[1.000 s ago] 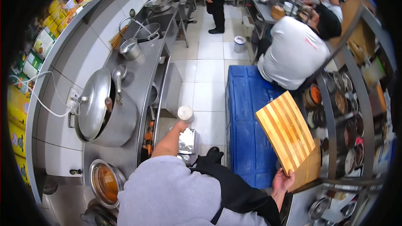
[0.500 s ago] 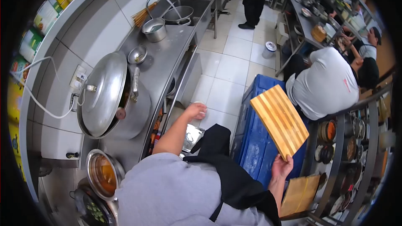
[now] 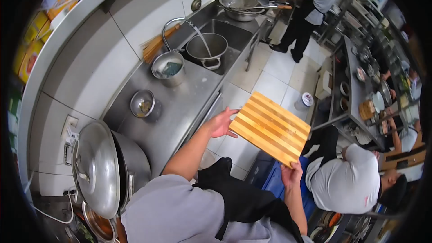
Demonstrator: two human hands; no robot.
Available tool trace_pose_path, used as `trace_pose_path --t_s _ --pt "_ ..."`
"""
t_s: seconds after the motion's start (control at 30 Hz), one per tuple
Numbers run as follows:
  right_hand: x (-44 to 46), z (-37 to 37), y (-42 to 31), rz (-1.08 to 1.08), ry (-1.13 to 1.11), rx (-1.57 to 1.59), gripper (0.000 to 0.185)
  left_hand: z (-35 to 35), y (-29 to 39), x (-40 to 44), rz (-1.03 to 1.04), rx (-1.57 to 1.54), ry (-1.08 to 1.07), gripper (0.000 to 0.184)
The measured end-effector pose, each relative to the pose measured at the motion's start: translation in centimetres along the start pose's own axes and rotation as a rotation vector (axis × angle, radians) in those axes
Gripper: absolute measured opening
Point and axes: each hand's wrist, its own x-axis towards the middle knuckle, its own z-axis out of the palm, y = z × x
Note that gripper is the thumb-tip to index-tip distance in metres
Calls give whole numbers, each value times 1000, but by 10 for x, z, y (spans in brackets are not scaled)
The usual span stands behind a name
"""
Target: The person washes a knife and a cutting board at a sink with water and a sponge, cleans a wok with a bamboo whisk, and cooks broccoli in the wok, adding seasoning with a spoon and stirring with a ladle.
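The board [image 3: 270,128] is held in the air over the aisle floor [image 3: 271,69]; directions below are taken from it. The right hand [image 3: 291,174] grips its corner at 5 o'clock. The left hand [image 3: 221,122] is at its 9 o'clock edge, fingers spread and not closed; contact with the wood cannot be confirmed.

Risks, in the inspector's judgement: with firm hold evident at one corner only, the board could pivot or slip, the likely cause being a damp surface or a weak pinch. A dropped board could strike the floor or the blue chest [image 3: 275,181] at 6 o'clock. A wide swing toward 4 o'clock could catch the bent co-worker [image 3: 344,177], who is near it.

Surroundings: at 11 o'clock the tap [image 3: 180,21] runs into a pot [image 3: 208,47] in the sink; overflow is possible if it is left unattended. On the counter [image 3: 189,101] stand a saucepan [image 3: 168,69] at 10 o'clock and a bowl [image 3: 142,103] just past 9. The large pot [image 3: 139,162], between 8 and 9, bears a tilted lid [image 3: 96,166], liable to slide if knocked.

Obstructions: a tub [image 3: 304,100] on the floor, between 1 and 2, and a standing co-worker [image 3: 310,18] farther off, between 12 and 1, both narrow the aisle.
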Motion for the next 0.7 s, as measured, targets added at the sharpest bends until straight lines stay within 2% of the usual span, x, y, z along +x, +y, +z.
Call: trace_pose_path --t_s 0.03,0.07,0.13,0.27,0.33,0.4,0.43,0.5,0.57,0.6,0.63,0.7 --pt "29 11 -2 47 -50 -5 48 -11 13 0 103 -5 42 78" --pt "55 21 -3 100 -94 -9 50 -23 24 -4 106 -9 54 78" --pt "110 51 -3 174 -200 -32 51 -45 42 -15 276 -86 127 68" --pt "231 103 18 441 -494 -110 51 -75 58 -48 369 -289 119 58" --pt "284 136 37 599 -590 -144 50 -78 52 -64 532 -211 525 61" --pt "326 173 55 761 -640 -179 50 -65 52 -75 693 -452 542 54" --pt "347 190 66 825 -704 -172 49 -52 51 -76 774 -441 667 55" --pt "407 213 90 959 -859 -443 45 -26 38 -76 924 -400 882 56" --pt "467 234 130 865 -746 -470 36 -8 26 -76 1062 -369 1028 56" --pt "489 254 140 834 -554 -455 43 4 18 -75 1118 -381 1091 56" --pt "516 274 154 749 -435 -630 53 20 19 -70 1145 -390 1162 57" --pt "558 306 180 590 -316 -987 52 50 24 -64 1174 -392 1254 57"
